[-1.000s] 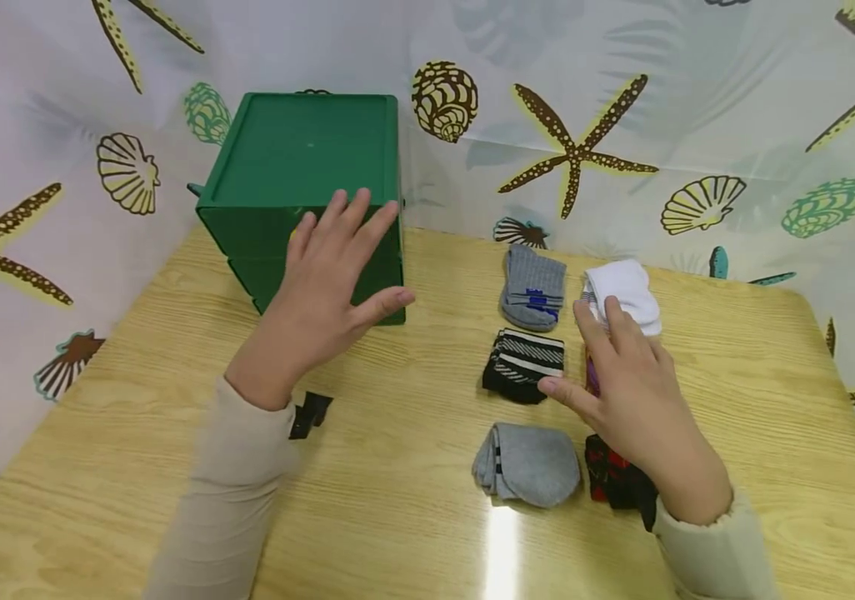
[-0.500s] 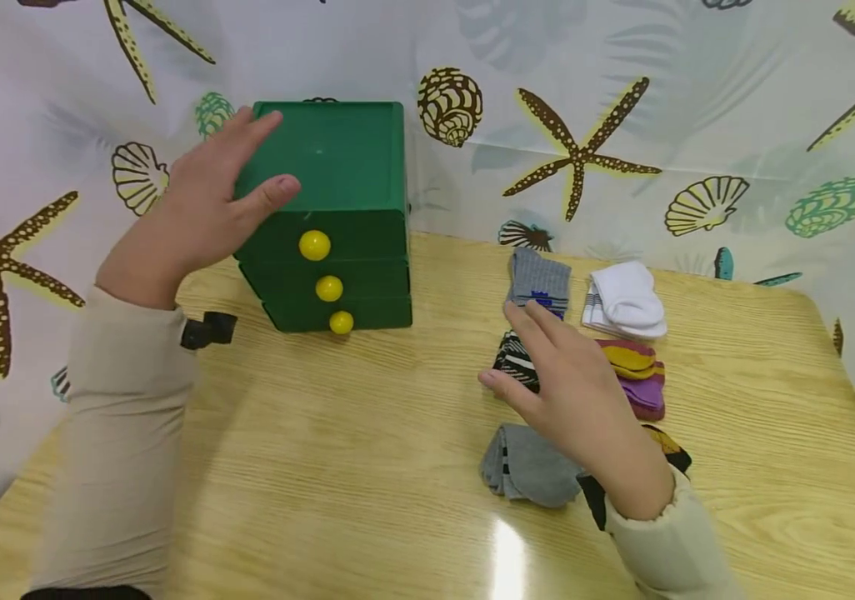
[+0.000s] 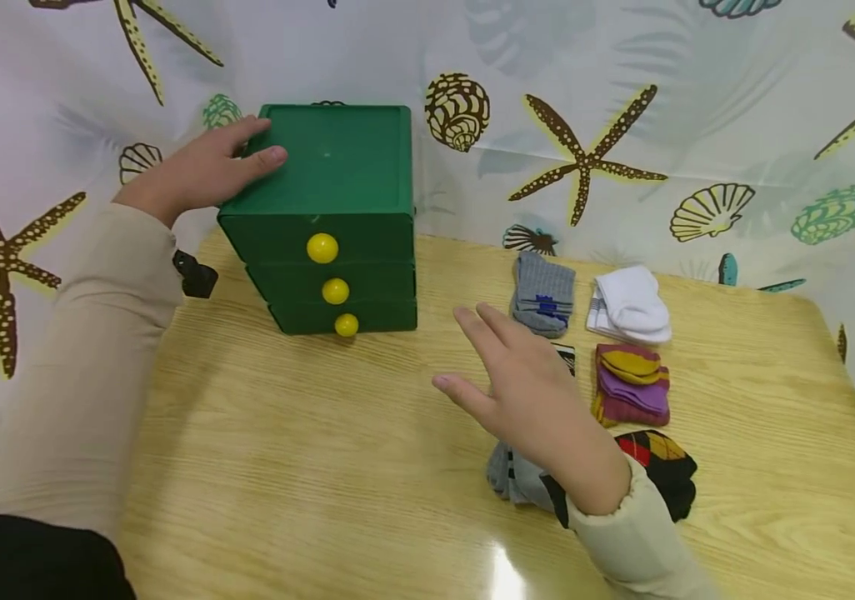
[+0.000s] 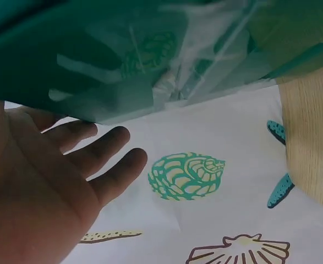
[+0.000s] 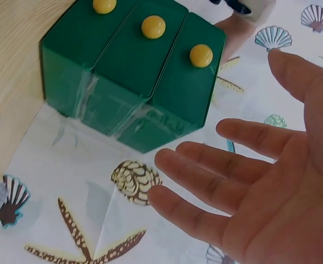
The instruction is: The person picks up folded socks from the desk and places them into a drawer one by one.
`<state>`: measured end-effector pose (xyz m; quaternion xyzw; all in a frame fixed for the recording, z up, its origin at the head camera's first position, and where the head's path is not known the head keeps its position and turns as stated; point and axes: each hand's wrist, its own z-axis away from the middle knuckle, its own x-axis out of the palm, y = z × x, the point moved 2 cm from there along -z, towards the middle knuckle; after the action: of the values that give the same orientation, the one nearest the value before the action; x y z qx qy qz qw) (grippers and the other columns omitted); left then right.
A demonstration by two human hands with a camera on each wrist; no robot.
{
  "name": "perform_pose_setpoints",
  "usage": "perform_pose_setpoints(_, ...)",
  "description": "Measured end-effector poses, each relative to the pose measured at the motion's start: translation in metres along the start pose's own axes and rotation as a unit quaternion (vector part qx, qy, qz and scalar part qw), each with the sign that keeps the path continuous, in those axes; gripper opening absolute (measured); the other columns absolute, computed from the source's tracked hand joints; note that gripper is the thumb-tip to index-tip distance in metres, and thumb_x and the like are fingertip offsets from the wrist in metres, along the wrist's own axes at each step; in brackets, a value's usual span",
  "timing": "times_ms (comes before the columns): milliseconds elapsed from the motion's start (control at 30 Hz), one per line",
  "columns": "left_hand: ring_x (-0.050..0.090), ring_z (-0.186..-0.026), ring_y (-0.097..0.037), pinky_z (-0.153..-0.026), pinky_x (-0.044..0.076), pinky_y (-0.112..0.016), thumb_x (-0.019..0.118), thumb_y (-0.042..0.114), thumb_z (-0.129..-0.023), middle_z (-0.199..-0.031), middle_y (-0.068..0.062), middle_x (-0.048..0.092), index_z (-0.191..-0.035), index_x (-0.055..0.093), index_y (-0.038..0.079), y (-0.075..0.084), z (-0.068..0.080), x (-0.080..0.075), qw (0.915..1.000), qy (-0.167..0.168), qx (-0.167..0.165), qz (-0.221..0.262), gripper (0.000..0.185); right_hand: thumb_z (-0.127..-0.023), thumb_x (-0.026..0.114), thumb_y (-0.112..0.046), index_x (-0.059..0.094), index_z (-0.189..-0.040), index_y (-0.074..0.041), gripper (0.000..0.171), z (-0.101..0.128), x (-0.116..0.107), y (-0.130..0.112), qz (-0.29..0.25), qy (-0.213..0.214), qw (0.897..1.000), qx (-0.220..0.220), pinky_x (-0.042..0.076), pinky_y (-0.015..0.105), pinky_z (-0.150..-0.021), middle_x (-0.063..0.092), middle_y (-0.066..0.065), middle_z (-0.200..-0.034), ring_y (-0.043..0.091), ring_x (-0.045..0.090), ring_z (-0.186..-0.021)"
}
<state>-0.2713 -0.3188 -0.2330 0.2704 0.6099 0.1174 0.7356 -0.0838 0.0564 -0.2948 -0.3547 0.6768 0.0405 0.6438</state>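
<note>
Leaving the drawer fronts (image 3: 390,240) uncovered, the left hand (image 3: 210,171) has been carried across to the upper left edge of the green drawer unit (image 3: 337,158). Its fingers are loosely extended and grip nothing; the thumb is held over the top, though firm contact cannot be confirmed. The right hand (image 3: 540,400) has been shifted leftward and is held above the table (image 3: 285,458), fingers spread, nothing grasped. By these moves, attention appears to be turned to the unit, with no sock being held.

The unit is set at the table's back left corner. Its three drawers are closed, each fitted with a yellow knob (image 3: 322,247). Its side walls (image 5: 67,80) look see-through, but no contents can be made out.

Toward the table's right edge, folded socks are laid in two columns: blue-grey pair (image 3: 543,292) and white pair (image 3: 630,304) nearest the back edge; striped pair (image 3: 567,357), mostly hidden, and maroon pair (image 3: 632,383) between; grey pair (image 3: 521,479) and argyle pair (image 3: 660,471) nearest the front.
</note>
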Motion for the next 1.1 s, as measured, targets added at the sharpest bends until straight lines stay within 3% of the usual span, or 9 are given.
perform_pose_setpoints(133,-0.001,-0.15,-0.047,-0.115,0.009,-0.067,0.032,0.058,-0.105,-0.166,-0.02,-0.009,-0.161,-0.013,0.011,-0.003,-0.008,-0.002,0.9995,-0.025,-0.017,-0.005,0.085,-0.101,0.061,-0.048,0.042,-0.155,-0.008,0.07,-0.007,0.005,-0.011,-0.001,0.006,1.0,-0.016,0.037,0.054,-0.11,0.043,0.021,-0.153,0.038,0.044,-0.137)
perform_pose_setpoints(300,-0.023,-0.148,-0.036,-0.118,-0.005,-0.059,0.029,0.06,-0.105,-0.161,-0.018,-0.029,-0.154,-0.026,0.005,-0.001,-0.015,0.002,0.998,-0.054,-0.026,-0.024,0.092,-0.102,0.061,-0.044,0.042,-0.155,-0.008,0.067,-0.021,0.018,-0.029,-0.012,0.007,1.0,-0.02,0.04,0.052,-0.108,0.047,0.018,-0.151,0.034,0.048,-0.135)
perform_pose_setpoints(533,-0.032,-0.144,-0.027,-0.118,-0.011,-0.054,0.028,0.063,-0.103,-0.157,-0.013,-0.038,-0.152,-0.03,0.006,0.002,-0.02,0.005,0.9979,-0.039,-0.022,-0.047,0.094,-0.102,0.063,-0.039,0.046,-0.151,-0.007,0.061,-0.048,0.031,-0.048,-0.07,0.054,0.996,-0.016,0.046,0.046,-0.104,0.054,0.012,-0.146,0.028,0.053,-0.131)
perform_pose_setpoints(633,-0.03,-0.145,-0.028,-0.118,-0.01,-0.055,0.027,0.065,-0.103,-0.157,-0.012,-0.037,-0.152,-0.029,0.007,0.005,-0.021,0.006,0.9979,-0.031,-0.026,-0.051,0.095,-0.102,0.063,-0.036,0.049,-0.148,-0.006,0.057,-0.062,0.037,-0.053,-0.112,0.094,0.989,-0.009,0.048,0.044,-0.101,0.056,0.011,-0.142,0.026,0.056,-0.127)
perform_pose_setpoints(867,-0.026,-0.147,-0.031,-0.119,-0.006,-0.055,0.026,0.064,-0.103,-0.159,-0.016,-0.033,-0.153,-0.027,0.004,0.011,-0.021,0.006,0.9955,-0.033,-0.039,-0.079,0.094,-0.1,0.067,-0.027,0.055,-0.139,0.0,0.048,-0.095,0.059,-0.061,-0.181,0.189,0.965,0.0,0.055,0.038,-0.08,0.065,0.015,-0.123,0.027,0.066,-0.099)
perform_pose_setpoints(1100,-0.02,-0.149,-0.037,-0.119,-0.001,-0.057,0.024,0.058,-0.104,-0.161,-0.021,-0.028,-0.154,-0.024,0.0,0.015,-0.025,0.005,0.9938,-0.031,-0.054,-0.092,0.09,-0.1,0.068,-0.029,0.053,-0.138,-0.004,0.048,-0.12,0.079,-0.065,-0.22,0.221,0.95,0.032,0.051,0.028,-0.075,0.065,0.011,-0.115,0.024,0.065,-0.09)
